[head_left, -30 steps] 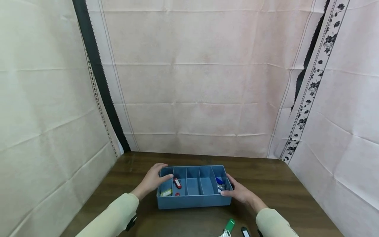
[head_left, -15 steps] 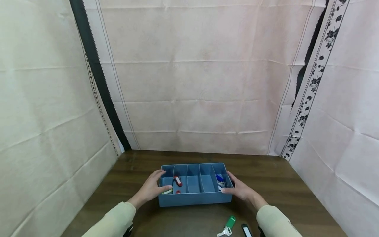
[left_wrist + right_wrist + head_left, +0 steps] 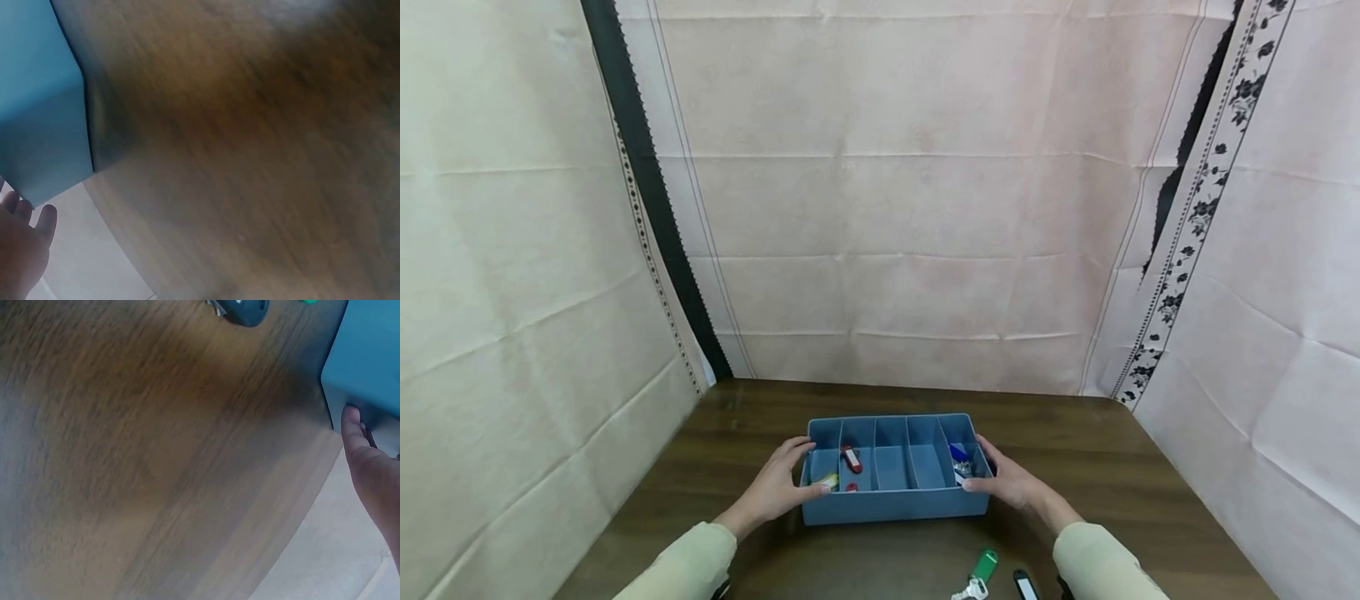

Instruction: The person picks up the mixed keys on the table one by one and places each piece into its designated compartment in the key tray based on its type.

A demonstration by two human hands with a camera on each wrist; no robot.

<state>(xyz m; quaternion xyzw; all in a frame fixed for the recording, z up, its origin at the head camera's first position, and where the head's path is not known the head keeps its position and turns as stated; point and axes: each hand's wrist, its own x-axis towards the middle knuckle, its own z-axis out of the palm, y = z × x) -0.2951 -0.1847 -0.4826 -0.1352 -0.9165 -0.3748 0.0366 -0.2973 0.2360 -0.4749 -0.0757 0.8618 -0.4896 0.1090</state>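
A blue divided organizer box (image 3: 895,506) stands on the table, long side toward me. My left hand (image 3: 778,483) is at its left end, fingers spread along the left edge and thumb near the front left corner; in the left wrist view its fingertips (image 3: 25,209) are by the box's corner. My right hand (image 3: 1011,481) holds the right end, thumb at the front rim and fingers along the side wall. Inside lie a yellow-green tag (image 3: 830,481), a red tag (image 3: 852,459) and a blue tag (image 3: 958,452) with keys. The middle compartments hold nothing visible.
Nearer me on the brown wooden table (image 3: 880,562) lie a key with a green tag (image 3: 985,565) and a black tag (image 3: 1024,585), cut off by the frame edge. Pale cloth sheets (image 3: 895,208) hang around the table's back and sides.
My left hand has slid back toward me along the box's left end, its thumb lowering toward the front corner. The right hand keeps its place; the box barely shifts.
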